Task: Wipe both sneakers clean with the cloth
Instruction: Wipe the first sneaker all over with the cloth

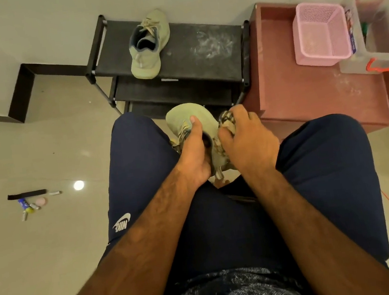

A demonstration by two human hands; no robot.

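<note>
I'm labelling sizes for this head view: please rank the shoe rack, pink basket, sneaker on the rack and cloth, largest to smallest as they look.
1. Shoe rack
2. Pink basket and sneaker on the rack: too alike to rank
3. Cloth, mostly hidden in the right hand

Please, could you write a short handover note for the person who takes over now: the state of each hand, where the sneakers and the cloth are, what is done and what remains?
Left hand: grips the pale green fabric sneaker, thumb on its upper.
Right hand: holds the bunched checked cloth against that sneaker's right side.
Second pale green sneaker: lies on the top shelf of the black shoe rack, apart from both hands.
Done: wiping of the held sneaker is under way; how clean either sneaker is cannot be judged.
Left: finish this one, then wipe the other if needed.
</note>
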